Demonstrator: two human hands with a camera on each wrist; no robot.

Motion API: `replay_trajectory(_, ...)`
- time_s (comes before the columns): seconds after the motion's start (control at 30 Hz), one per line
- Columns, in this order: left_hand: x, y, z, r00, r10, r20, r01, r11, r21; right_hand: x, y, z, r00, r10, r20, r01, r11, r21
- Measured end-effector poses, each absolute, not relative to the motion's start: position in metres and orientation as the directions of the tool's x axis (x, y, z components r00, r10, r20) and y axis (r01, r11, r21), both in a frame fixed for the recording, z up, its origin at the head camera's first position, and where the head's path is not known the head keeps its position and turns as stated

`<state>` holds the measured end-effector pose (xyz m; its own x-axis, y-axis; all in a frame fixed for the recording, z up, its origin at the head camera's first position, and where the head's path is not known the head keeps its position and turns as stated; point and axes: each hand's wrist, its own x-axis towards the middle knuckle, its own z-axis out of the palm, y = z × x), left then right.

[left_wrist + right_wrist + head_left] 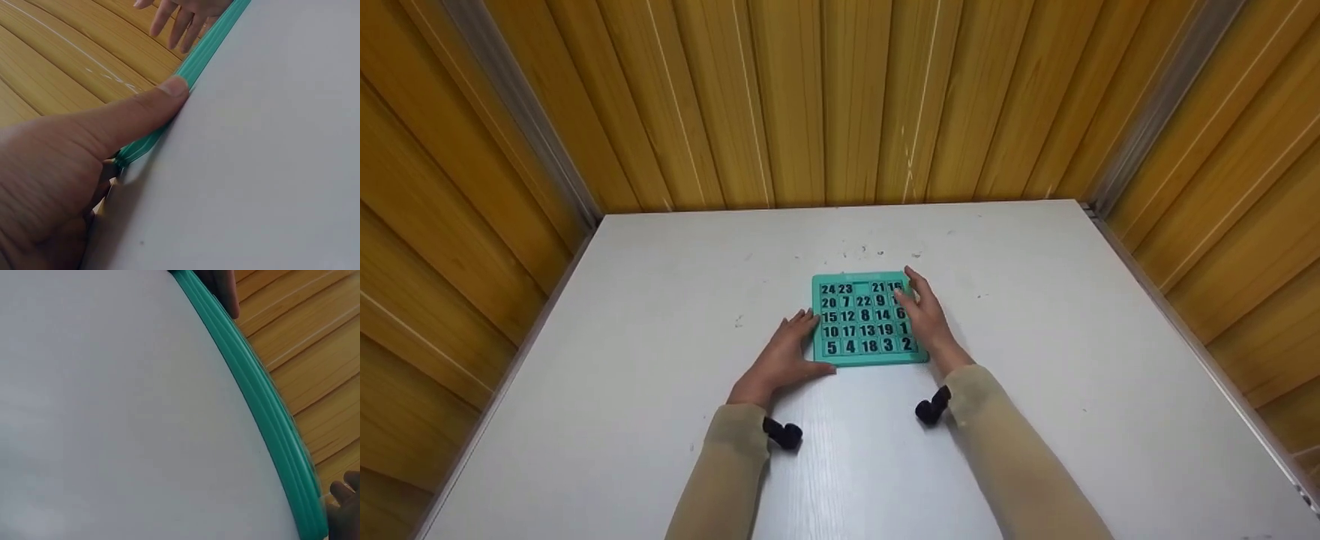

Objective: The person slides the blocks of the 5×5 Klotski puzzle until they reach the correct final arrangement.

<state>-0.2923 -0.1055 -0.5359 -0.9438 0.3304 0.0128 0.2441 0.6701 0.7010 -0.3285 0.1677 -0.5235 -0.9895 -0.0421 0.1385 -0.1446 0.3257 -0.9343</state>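
Observation:
A teal sliding number puzzle (pixel 867 360) lies on the white table, its square tiles marked with black numbers. The top row has a gap at its third place, between tile 23 (pixel 845 289) and tile 21 (pixel 878 287). My left hand (pixel 787 356) holds the near left corner, thumb along the front edge and fingers against the left side. In the left wrist view that thumb (pixel 160 101) presses the teal edge (pixel 211 45). My right hand (pixel 928 315) holds the right side, its thumb over the upper right tiles, partly covering them. The right wrist view shows mostly the front rim (pixel 261 402).
The white table (pixel 660 300) surrounds the puzzle and carries small dark marks beyond it. Yellow wood-patterned panels (pixel 847 105) rise behind and on both sides, with metal posts at the corners. A small black camera (pixel 934 407) sits on the right wrist.

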Motion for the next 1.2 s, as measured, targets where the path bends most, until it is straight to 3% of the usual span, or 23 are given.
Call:
replay_trajectory(0.23, -0.292, -0.104, -0.536, -0.945, 0.327, 0.024, 0.251, 0.675, 0.694, -0.322, 0.152, -0.510, -0.933, -0.277, 0.230, -0.357, 0.625, -0.695)
replay_trajectory(0.47, -0.294, -0.103, -0.537, -0.952, 0.305, -0.010, 0.214, 0.693, 0.689, -0.315, 0.137, -0.500, -0.927, -0.375, 0.029, -0.349, 0.830, -0.434)
replay_trajectory(0.7, -0.293, -0.103, -0.536, -0.953, 0.304, -0.003, 0.221, 0.700, 0.679, -0.307, 0.130, -0.500, -0.924, -0.365, -0.111, -0.292, 0.864, -0.410)
replay_trajectory(1.2, -0.292, -0.106, -0.534, -0.939, 0.343, 0.023, 0.275, 0.709, 0.649, -0.307, 0.130, -0.500, -0.924, -0.357, -0.134, -0.278, 0.872, -0.403)
